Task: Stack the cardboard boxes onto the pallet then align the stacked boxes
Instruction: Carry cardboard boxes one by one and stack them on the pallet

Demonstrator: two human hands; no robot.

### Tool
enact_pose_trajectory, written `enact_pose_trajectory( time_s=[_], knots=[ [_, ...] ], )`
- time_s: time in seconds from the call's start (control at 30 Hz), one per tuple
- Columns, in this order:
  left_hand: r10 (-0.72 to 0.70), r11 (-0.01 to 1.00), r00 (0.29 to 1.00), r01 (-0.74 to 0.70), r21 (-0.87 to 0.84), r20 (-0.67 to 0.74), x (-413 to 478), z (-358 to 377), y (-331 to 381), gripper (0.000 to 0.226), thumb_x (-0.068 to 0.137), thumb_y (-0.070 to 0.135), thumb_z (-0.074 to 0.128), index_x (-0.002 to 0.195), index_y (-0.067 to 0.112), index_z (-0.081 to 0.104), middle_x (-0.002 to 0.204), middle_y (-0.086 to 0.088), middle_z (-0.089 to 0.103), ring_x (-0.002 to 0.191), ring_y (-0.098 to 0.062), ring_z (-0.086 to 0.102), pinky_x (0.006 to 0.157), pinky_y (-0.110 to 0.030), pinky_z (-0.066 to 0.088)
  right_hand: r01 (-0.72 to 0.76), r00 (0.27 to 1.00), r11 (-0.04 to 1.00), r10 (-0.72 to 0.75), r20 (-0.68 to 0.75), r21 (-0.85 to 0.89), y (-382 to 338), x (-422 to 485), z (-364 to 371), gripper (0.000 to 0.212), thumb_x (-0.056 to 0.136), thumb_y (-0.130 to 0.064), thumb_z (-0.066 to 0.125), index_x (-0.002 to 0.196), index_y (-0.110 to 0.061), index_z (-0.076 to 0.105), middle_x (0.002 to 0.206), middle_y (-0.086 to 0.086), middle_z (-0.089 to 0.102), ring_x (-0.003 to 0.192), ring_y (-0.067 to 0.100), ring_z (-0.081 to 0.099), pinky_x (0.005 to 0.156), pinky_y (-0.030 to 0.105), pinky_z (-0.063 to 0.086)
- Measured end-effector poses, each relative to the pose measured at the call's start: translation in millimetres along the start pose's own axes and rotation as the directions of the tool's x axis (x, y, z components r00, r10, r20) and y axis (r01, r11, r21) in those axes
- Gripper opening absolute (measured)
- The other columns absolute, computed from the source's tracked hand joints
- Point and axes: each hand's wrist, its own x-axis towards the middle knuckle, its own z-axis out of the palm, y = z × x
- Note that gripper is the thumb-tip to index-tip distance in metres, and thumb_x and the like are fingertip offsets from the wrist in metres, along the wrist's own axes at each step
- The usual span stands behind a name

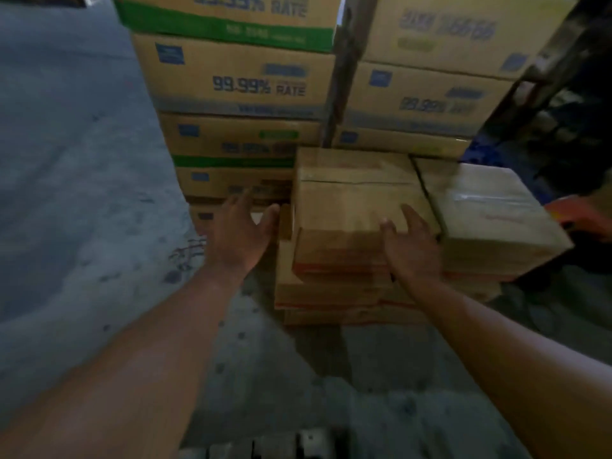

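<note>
Person is standing over a low pile of plain cardboard boxes, both bare arms reaching forward and down. The top box (357, 197) is sitting on the pile with a taped seam running across its lid. The lower boxes (331, 293) are lying directly under the top box and are showing a little past its left and near edges, so the stack is looking slightly skewed.

The left hand (240, 233) is hovering just left of the top box, fingers (243, 202) spread wide and holding nothing. Its thumb is pointing at the box's left side. Too blurred to tell if it is touching.

The right hand (412, 250) is resting at the near right corner of the top box, fingers (414, 218) lying straight on the lid, not curling round anything.

A second box (490, 210) is sitting just right of the top box, side against side, at about the same height. Behind the top box, tall stacks of printed cartons (238, 81) are standing, blue "99.99% RATE" lettering, some with green bands. Grey concrete floor (66, 160) is spreading left of and in front of the top box. Far right of the top box, past the second box, an orange object (579, 217) is showing, too blurred to identify.
</note>
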Motion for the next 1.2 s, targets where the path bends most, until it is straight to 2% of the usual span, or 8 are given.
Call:
enact_pose_trajectory(
  time_s=[0.3, 0.47, 0.57, 0.63, 0.8, 0.9, 1.07, 1.2],
  knots=[
    [-0.111, 0.991, 0.992, 0.116, -0.071, 0.067, 20, 125, 23, 0.064, 0.098, 0.046, 0.056, 0.144, 0.003, 0.046, 0.137, -0.018, 0.058, 0.129, -0.033, 0.050, 0.098, -0.036, 0.041, -0.195, 0.980, 0.978, 0.196, -0.012, 0.078, 104, 70, 6, 0.060, 0.098, -0.055, 0.050, 0.151, -0.028, 0.041, 0.150, 0.005, 0.049, 0.137, 0.030, 0.046, 0.107, 0.039, 0.038],
    [-0.230, 0.962, 0.969, 0.241, -0.129, 0.093, 54, 171, 7, 0.097, 0.080, 0.077, 0.051, 0.144, 0.006, 0.042, 0.134, -0.019, 0.059, 0.123, -0.036, 0.055, 0.100, -0.050, 0.048, -0.277, 0.956, 0.951, 0.287, -0.062, 0.136, 117, 119, 32, 0.063, 0.097, -0.050, 0.056, 0.147, -0.014, 0.043, 0.143, 0.014, 0.054, 0.131, 0.035, 0.050, 0.105, 0.041, 0.041],
    [-0.274, 0.920, 0.954, 0.296, -0.258, 0.117, 69, 187, 8, 0.074, 0.086, 0.067, 0.058, 0.131, 0.009, 0.054, 0.119, -0.005, 0.065, 0.102, -0.019, 0.061, 0.072, -0.013, 0.051, -0.342, 0.927, 0.927, 0.359, -0.105, 0.153, 120, 138, 46, 0.067, 0.096, -0.051, 0.057, 0.145, -0.008, 0.044, 0.143, 0.017, 0.053, 0.131, 0.036, 0.050, 0.105, 0.041, 0.041],
    [-0.299, 0.888, 0.946, 0.323, -0.326, 0.121, 76, 193, 10, 0.057, 0.091, 0.051, 0.063, 0.131, 0.010, 0.055, 0.112, 0.002, 0.061, 0.097, -0.013, 0.056, 0.060, -0.004, 0.040, -0.349, 0.919, 0.924, 0.370, -0.135, 0.157, 119, 144, 52, 0.069, 0.094, -0.051, 0.059, 0.145, -0.006, 0.044, 0.144, 0.016, 0.051, 0.131, 0.035, 0.049, 0.105, 0.041, 0.041],
    [-0.440, 0.767, 0.897, 0.400, -0.501, 0.041, 96, 191, -8, 0.061, 0.086, 0.049, 0.071, 0.131, 0.012, 0.052, 0.117, 0.000, 0.057, 0.103, -0.017, 0.056, 0.075, -0.025, 0.044, -0.355, 0.923, 0.922, 0.372, -0.100, 0.152, 125, 148, 63, 0.068, 0.090, -0.060, 0.060, 0.135, -0.009, 0.055, 0.133, 0.015, 0.057, 0.122, 0.036, 0.054, 0.100, 0.041, 0.043],
    [-0.425, 0.705, 0.897, 0.411, -0.578, 0.119, 99, 188, -17, 0.052, 0.086, 0.045, 0.073, 0.125, 0.019, 0.050, 0.116, 0.002, 0.057, 0.102, -0.017, 0.059, 0.072, -0.025, 0.050, -0.317, 0.937, 0.902, 0.345, -0.048, 0.294, 132, 145, 71, 0.068, 0.088, -0.063, 0.062, 0.128, -0.009, 0.061, 0.126, 0.014, 0.062, 0.114, 0.031, 0.058, 0.095, 0.041, 0.047],
    [-0.361, 0.619, 0.891, 0.450, -0.643, 0.276, 92, 182, -17, 0.061, 0.087, 0.046, 0.072, 0.141, 0.038, 0.047, 0.121, 0.010, 0.060, 0.104, -0.017, 0.062, 0.074, -0.049, 0.060, -0.226, 0.967, 0.854, 0.255, 0.001, 0.468, 133, 142, 72, 0.079, 0.061, -0.082, 0.074, 0.126, -0.039, 0.062, 0.120, -0.007, 0.069, 0.110, 0.021, 0.066, 0.090, 0.055, 0.057],
    [-0.334, 0.597, 0.885, 0.465, -0.654, 0.324, 79, 175, -14, 0.056, 0.081, 0.041, 0.077, 0.130, 0.043, 0.051, 0.119, 0.009, 0.064, 0.104, -0.018, 0.063, 0.074, -0.048, 0.059, -0.247, 0.969, 0.805, 0.215, 0.123, 0.540, 132, 137, 60, 0.069, 0.061, -0.070, 0.083, 0.122, -0.044, 0.063, 0.116, -0.007, 0.069, 0.105, 0.026, 0.068, 0.079, 0.063, 0.059]
  ],
)
